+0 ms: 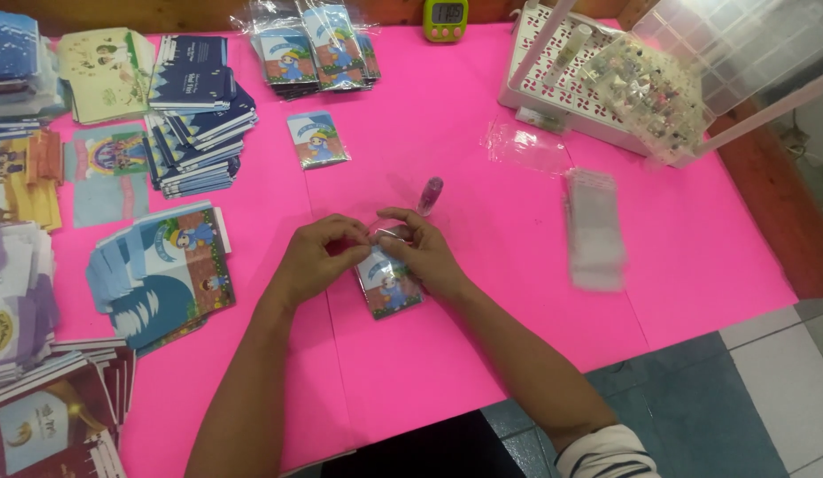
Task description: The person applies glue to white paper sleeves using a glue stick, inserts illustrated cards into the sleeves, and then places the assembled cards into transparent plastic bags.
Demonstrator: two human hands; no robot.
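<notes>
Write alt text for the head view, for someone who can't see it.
Both hands, left hand and right hand, pinch the top of a small illustrated card in a clear sleeve on a pink table. A small purple bottle stands just beyond them, a stack of clear sleeves lies to the right, and piles of illustrated cards fill the left.

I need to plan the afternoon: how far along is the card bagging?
Done: sleeved cards piled at the far edge, one more lying apart. In hand: left hand and right hand closing a sleeve over one card. Left: fanned unsleeved cards and empty sleeves.
</notes>
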